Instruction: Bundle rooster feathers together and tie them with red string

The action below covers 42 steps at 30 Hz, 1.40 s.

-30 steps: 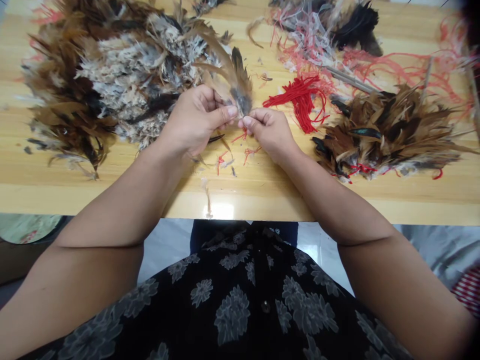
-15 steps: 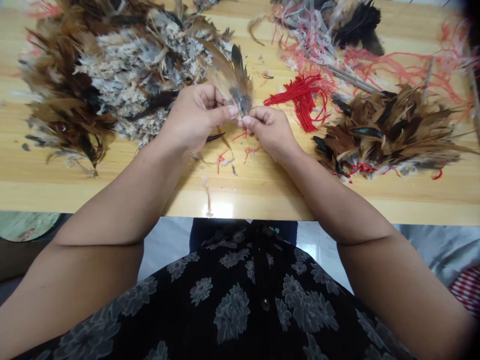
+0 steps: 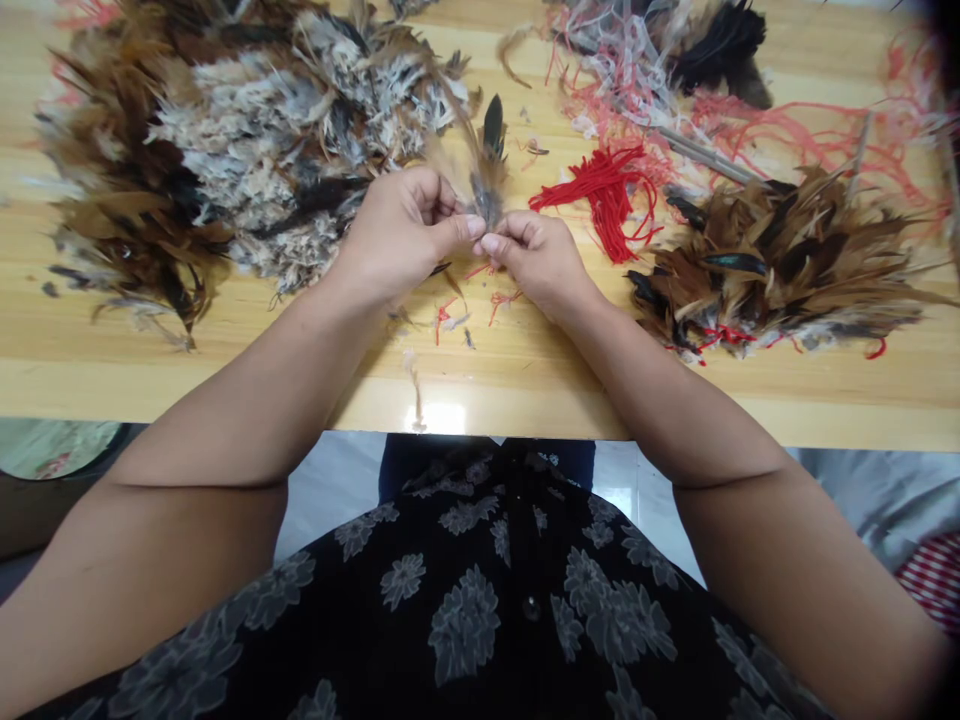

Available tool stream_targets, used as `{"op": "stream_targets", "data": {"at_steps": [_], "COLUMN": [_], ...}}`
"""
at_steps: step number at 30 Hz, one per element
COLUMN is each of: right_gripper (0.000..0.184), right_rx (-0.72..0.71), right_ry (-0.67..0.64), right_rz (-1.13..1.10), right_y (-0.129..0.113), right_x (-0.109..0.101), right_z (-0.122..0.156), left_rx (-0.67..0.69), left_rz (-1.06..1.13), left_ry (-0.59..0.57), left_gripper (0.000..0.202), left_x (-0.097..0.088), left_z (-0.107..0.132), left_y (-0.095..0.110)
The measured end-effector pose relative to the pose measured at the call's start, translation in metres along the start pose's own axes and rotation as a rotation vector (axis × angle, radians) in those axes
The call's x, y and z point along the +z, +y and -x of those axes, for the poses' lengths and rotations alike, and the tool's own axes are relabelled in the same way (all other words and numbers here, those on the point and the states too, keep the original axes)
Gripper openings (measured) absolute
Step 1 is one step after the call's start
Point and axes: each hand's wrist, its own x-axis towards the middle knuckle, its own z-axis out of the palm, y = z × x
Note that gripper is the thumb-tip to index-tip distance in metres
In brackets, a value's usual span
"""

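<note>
My left hand (image 3: 405, 235) and my right hand (image 3: 541, 262) meet at their fingertips above the wooden table (image 3: 525, 380). Both pinch the base of a small bunch of feathers (image 3: 489, 165), brown and grey with a dark tip, which stands up between them. Short bits of red thread (image 3: 495, 298) lie on the table just under my hands. A bundle of red thread (image 3: 604, 190) lies just right of the bunch.
A big heap of brown, grey and white feathers (image 3: 225, 130) covers the table's left. A tied bunch of brown feathers (image 3: 772, 260) lies at the right. Pink and white string scraps (image 3: 637, 70) and thin sticks (image 3: 697, 155) spread across the back right.
The feather bunch has turned between my fingers and now looks narrower and more upright. My hands have stayed in nearly the same spot.
</note>
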Motion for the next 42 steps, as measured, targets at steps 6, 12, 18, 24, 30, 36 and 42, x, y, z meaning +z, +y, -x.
{"op": "stream_targets", "data": {"at_steps": [6, 12, 18, 24, 30, 36, 42], "right_gripper": [0.031, 0.034, 0.036, 0.042, 0.047, 0.048, 0.036], "right_rx": [0.029, 0.031, 0.008, -0.032, -0.013, -0.029, -0.028], "right_ry": [0.081, 0.117, 0.112, 0.096, 0.107, 0.111, 0.097], "right_rz": [-0.019, -0.053, -0.055, -0.030, -0.027, -0.012, 0.001], "right_y": [0.001, 0.001, 0.004, 0.009, 0.007, 0.009, 0.009], "right_x": [0.000, -0.004, -0.006, -0.006, -0.005, -0.004, -0.001], "right_z": [0.002, 0.005, 0.006, 0.006, 0.006, 0.006, 0.003], "left_rx": [0.177, 0.019, 0.016, -0.194, -0.188, 0.025, 0.180], "left_rz": [-0.197, -0.797, -0.850, -0.850, -0.813, -0.540, -0.060], "left_ry": [0.181, -0.004, -0.125, -0.184, -0.215, -0.064, -0.103], "left_gripper": [0.032, 0.017, 0.030, 0.029, 0.028, 0.018, 0.063], "left_x": [-0.040, -0.101, -0.105, -0.084, -0.074, -0.064, -0.053], "left_z": [-0.005, -0.004, -0.011, -0.007, -0.002, -0.005, -0.019], "left_y": [0.032, 0.052, 0.021, 0.023, 0.030, 0.028, -0.029]}}
